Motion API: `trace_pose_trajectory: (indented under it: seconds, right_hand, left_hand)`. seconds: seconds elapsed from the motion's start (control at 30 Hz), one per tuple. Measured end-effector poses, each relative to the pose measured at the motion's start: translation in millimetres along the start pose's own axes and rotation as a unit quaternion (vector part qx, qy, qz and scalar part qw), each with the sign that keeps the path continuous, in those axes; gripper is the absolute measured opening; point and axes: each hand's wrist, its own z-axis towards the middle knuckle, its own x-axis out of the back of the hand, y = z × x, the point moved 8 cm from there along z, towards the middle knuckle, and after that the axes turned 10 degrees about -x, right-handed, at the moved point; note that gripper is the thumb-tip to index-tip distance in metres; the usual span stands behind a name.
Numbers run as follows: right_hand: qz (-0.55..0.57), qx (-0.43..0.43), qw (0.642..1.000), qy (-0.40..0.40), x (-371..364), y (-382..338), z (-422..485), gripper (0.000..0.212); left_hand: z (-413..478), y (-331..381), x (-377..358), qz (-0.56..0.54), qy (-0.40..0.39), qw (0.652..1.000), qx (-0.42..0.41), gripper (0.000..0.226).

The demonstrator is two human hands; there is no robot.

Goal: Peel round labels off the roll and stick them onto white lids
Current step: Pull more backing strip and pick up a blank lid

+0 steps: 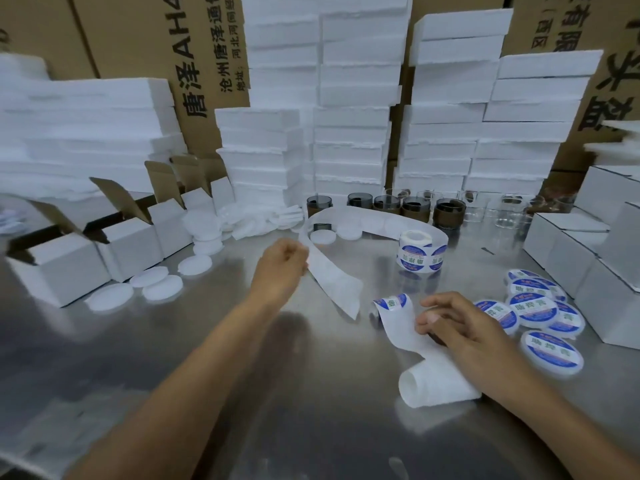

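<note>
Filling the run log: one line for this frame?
left hand: grips empty strip | right hand: holds label strip | labelled lids: right | blank lids: left

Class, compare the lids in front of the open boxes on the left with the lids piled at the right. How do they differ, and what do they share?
The left lids are bare white; the right lids carry blue-and-white round labels. The left lids lie spread in a row; the right lids overlap in a heap. Both are round, white and rest on the metal table.
</note>
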Motion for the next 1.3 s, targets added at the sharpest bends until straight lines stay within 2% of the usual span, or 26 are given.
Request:
trace_pose_trajectory:
  seconds: [0.07, 0.1, 0.17, 0.2, 0.27, 0.4, 0.53, 0.63, 0.67, 0.73, 0.8, 0.87, 0.9, 0.97, 1.03, 1.2, 1.3]
  right_hand:
    - [0.01, -0.007, 1.0, 0.003, 0.4, 1.4, 1.5, 0.014]
    - [0.018, -0.011, 1.0, 0.003, 0.3, 2.1, 2.2, 0.014]
    - [0.024, -0.015, 1.0, 0.001, -0.4, 2.3, 3.1, 0.013]
    - [0.02, -0.013, 1.0, 0.001, -0.5, 2.1, 3.4, 0.013]
    - [0.006, -0.009, 1.0, 0.0, -0.7, 1.9, 3.3, 0.013]
    - [0.002, -0.013, 1.0, 0.001, 0.0, 3.6, 4.1, 0.012]
    - [0.008, -0.013, 1.0, 0.005, 1.0, 5.0, 5.4, 0.013]
    - [0.003, -0.012, 1.0, 0.005, 1.3, 5.3, 5.7, 0.013]
    - [0.001, -0.012, 1.0, 0.006, 1.7, 5.7, 5.7, 0.013]
    - [0.0, -0.015, 1.0, 0.005, 1.4, 5.9, 5.7, 0.013]
    - [0.003, -0.017, 1.0, 0.003, 1.4, 5.7, 5.5, 0.013]
    - [0.001, -0.02, 1.0, 0.003, 1.7, 5.4, 5.2, 0.012]
    - [0.001, -0.023, 1.0, 0.004, 2.4, 5.2, 5.0, 0.012]
    - [0.006, -0.029, 0.999, 0.014, 4.6, 4.9, 4.4, 0.013]
    - [-0.006, -0.028, 0.999, 0.031, 7.5, 4.9, 3.4, 0.016]
    - [-0.085, -0.03, 0.993, 0.082, 10.1, 10.0, 4.5, 0.007]
    - [-0.133, -0.034, 0.985, 0.107, 10.0, 14.6, 8.8, 0.021]
  left_hand:
    - [13.8, -13.3, 39.5, 0.186, 0.014, 0.98, -0.062, 0.015]
    - [19.4, -22.2, 54.4, 0.282, -0.001, 0.956, -0.082, 0.017]
    - [27.7, -45.1, 76.2, 0.458, -0.056, 0.883, -0.082, 0.024]
    - [30.6, -55.4, 86.6, 0.516, -0.069, 0.851, -0.069, 0.028]
    - [35.5, -69.4, 104.2, 0.567, -0.061, 0.82, -0.051, 0.033]
    - [42.4, -80.5, 123.7, 0.593, -0.017, 0.805, -0.024, 0.032]
    - [46.3, -79.7, 127.1, 0.533, 0.01, 0.846, -0.01, 0.027]
    - [45.7, -70.8, 113.5, 0.512, -0.003, 0.859, -0.033, 0.029]
    - [44.8, -65.0, 107.6, 0.492, 0.005, 0.869, -0.047, 0.03]
    - [40.0, -49.2, 92.4, 0.379, 0.032, 0.922, -0.065, 0.03]
    - [34.0, -30.7, 72.1, 0.209, 0.055, 0.975, -0.06, 0.024]
    - [24.0, -18.5, 49.8, 0.004, 0.085, 0.996, 0.008, 0.017]
    - [18.0, -13.6, 33.4, -0.122, 0.082, 0.988, 0.048, 0.016]
    - [6.3, 1.3, -5.2, -0.357, 0.041, 0.927, 0.104, 0.018]
    - [-7.9, 14.3, -38.8, -0.48, -0.004, 0.866, 0.143, 0.024]
    - [-43.5, 15.8, -93.3, -0.595, -0.095, 0.763, 0.233, 0.026]
    - [-50.4, 19.7, -103.1, -0.62, -0.144, 0.736, 0.231, 0.023]
